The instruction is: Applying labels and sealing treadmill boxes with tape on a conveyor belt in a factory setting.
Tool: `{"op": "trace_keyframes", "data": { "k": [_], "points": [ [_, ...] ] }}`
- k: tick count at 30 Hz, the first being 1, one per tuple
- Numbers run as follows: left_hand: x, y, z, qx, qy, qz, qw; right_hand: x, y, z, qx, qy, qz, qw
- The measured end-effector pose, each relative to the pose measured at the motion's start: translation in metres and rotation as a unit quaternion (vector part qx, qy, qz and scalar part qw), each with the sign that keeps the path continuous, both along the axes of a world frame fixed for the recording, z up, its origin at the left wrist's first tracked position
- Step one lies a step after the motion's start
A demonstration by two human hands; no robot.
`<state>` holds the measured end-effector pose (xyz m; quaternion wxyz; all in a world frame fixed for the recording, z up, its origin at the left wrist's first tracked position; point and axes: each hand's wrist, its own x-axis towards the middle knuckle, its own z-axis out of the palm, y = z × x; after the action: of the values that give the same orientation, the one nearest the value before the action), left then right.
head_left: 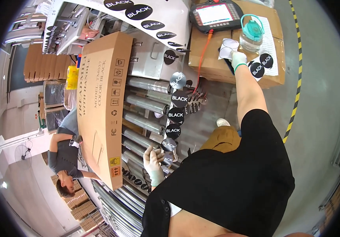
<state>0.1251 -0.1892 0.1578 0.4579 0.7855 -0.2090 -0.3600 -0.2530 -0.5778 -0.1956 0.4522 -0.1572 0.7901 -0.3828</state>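
My left hand (pixel 153 165), in a pale glove with a green cuff, is raised beside a long strip of round black labels (pixel 173 130). Its fingers are slightly bent and apart, close to the strip's lower part; whether they touch it is unclear. Stretched out to the upper right, my gloved right hand (pixel 239 60) has its fingers closed at the edge of white round labels (pixel 228 47) on a carton (pixel 204 49). A dark flat object lies partly hidden under that hand. Beside it are a clear bottle with a teal lid (pixel 252 37) and more black labels (pixel 258 71).
Left of me a long printed carton (pixel 102 102) lies on metal rollers (pixel 146 103). A co-worker (pixel 65 152) has hands on it; another person's hand (pixel 89 32) shows above. A handheld control screen (pixel 216 15) trails an orange cable (pixel 204 59). Yellow-black tape (pixel 297 75) marks the floor.
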Motion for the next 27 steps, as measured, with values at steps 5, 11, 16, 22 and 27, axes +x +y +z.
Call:
{"op": "trace_keyframes", "data": {
  "k": [5,11,16,22,27],
  "points": [
    [0.007,0.018,-0.002,0.033,0.018,0.027,0.999,-0.009,-0.022,0.013,0.043,0.232,0.125,0.964],
    [0.007,0.036,0.002,-0.020,0.051,0.067,0.996,-0.040,-0.021,0.018,-0.255,0.654,0.376,0.605],
    [0.018,0.074,-0.006,-0.008,0.024,0.143,0.989,-0.044,-0.037,0.028,-0.167,0.490,0.379,0.767],
    [0.038,0.167,-0.046,-0.058,-0.051,0.226,0.971,0.001,0.006,0.045,-0.162,0.148,0.208,0.953],
    [0.069,0.269,-0.092,-0.041,-0.095,0.298,0.949,0.037,0.070,0.045,-0.433,0.262,0.157,0.848]
  ]
}}
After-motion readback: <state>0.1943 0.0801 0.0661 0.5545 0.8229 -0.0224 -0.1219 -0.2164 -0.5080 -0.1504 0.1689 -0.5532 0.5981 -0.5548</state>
